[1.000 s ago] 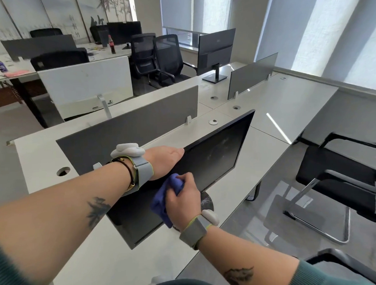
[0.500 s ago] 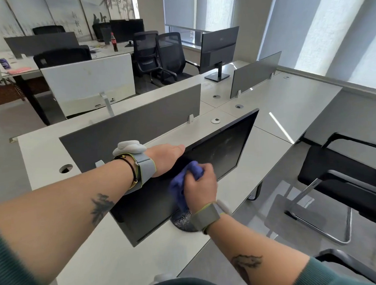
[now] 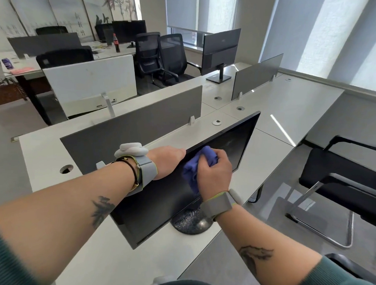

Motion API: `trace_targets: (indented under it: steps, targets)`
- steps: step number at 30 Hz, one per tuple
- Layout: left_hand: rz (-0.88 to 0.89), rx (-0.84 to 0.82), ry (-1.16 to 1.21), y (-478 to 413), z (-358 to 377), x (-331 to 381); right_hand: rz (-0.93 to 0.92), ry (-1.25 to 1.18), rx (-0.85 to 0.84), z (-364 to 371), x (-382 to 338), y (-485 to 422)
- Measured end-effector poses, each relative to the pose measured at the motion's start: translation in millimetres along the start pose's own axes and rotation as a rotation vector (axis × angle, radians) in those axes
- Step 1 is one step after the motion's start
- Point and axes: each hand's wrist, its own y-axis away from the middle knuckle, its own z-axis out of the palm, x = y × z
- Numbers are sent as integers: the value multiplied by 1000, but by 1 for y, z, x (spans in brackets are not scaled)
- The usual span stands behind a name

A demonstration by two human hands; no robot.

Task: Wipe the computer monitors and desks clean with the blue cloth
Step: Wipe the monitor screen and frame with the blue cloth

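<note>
A black monitor (image 3: 237,144) stands tilted on the white desk (image 3: 115,261) right in front of me, on a round dark base (image 3: 191,224). My right hand (image 3: 215,173) grips a bunched blue cloth (image 3: 197,165) and presses it against the upper middle of the dark screen. My left hand (image 3: 166,161) lies over the monitor's top edge, its fingers hidden behind the frame. Both wrists wear grey bands.
A grey divider panel (image 3: 134,132) stands behind the monitor. A second monitor (image 3: 220,49) stands on the far desk, with another divider (image 3: 255,75) to its right. A black chair (image 3: 346,184) stands at the right, office chairs (image 3: 160,56) further back. Cable holes dot the desks.
My right hand has carried the blue cloth up and to the right across the screen, from the lower middle towards the top edge. My left hand has stayed on the monitor's top.
</note>
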Motion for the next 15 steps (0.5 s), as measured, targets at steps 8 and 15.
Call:
trace_targets:
  steps: [8, 15]
  targets:
    - [63, 72, -33, -8, 2, -10, -60, -2, -94, 0, 1, 8]
    - [47, 140, -2, -7, 4, -9, -27, -39, -38, 0, 0, 1]
